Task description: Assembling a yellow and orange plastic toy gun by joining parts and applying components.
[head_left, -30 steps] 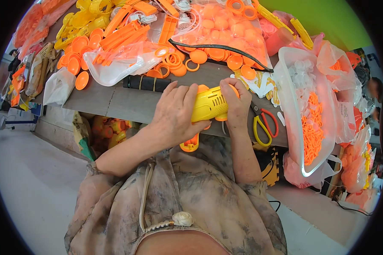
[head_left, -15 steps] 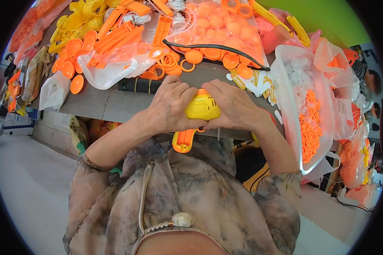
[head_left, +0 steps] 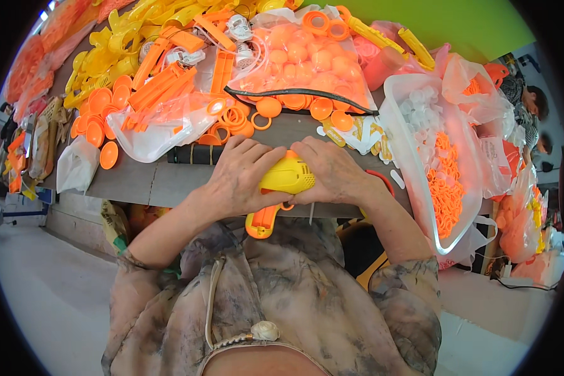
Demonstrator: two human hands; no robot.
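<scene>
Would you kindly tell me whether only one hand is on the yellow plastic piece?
No, the left hand and the right hand both hold the yellow plastic piece.

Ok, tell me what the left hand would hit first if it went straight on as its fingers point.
The left hand would first meet the yellow part it holds; beyond that, probably the right hand at its other end, though depth is unclear.
</scene>
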